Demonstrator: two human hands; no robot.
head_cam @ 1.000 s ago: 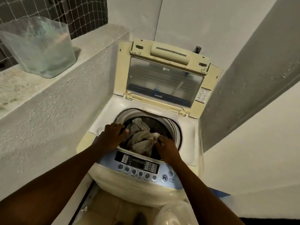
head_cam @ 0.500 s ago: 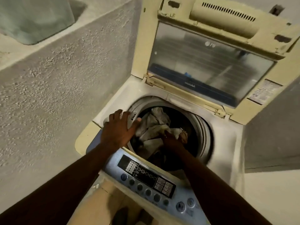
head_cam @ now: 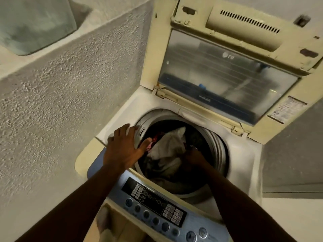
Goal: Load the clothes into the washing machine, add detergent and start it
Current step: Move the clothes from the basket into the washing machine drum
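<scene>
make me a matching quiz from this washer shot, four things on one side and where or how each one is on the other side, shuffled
Things:
1. left hand
2. right hand
3. lid
4. control panel

Place or state:
a. raised, standing open behind the tub
b. along the front edge, nearest the person
c. fingers spread flat on the tub's left rim
d. down inside the tub among the clothes

Pairs: 1-c, 2-d, 3-a, 4-b
</scene>
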